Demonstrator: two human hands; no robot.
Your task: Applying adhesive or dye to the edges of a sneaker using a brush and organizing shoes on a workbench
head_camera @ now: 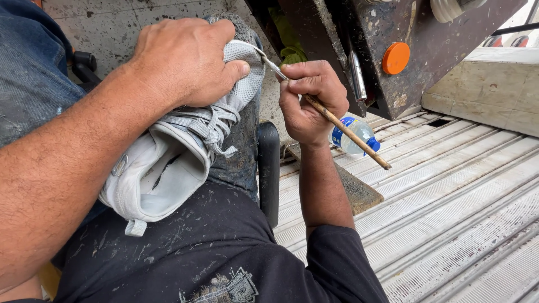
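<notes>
Pinning the white sneaker [179,151] on the knee at centre-left, the left hand [182,62] is clamped over its mesh toe while the right hand [309,101] pinches a thin wooden-handled brush [342,129] against the toe edge; steady, short strokes would likely serve best.

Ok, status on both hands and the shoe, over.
Left hand clamps white mesh lace-up shoe on knee. Right hand holds thin wooden-handled brush, tip at shoe's toe. Nothing between hands; clear plastic bottle lies behind.
</notes>
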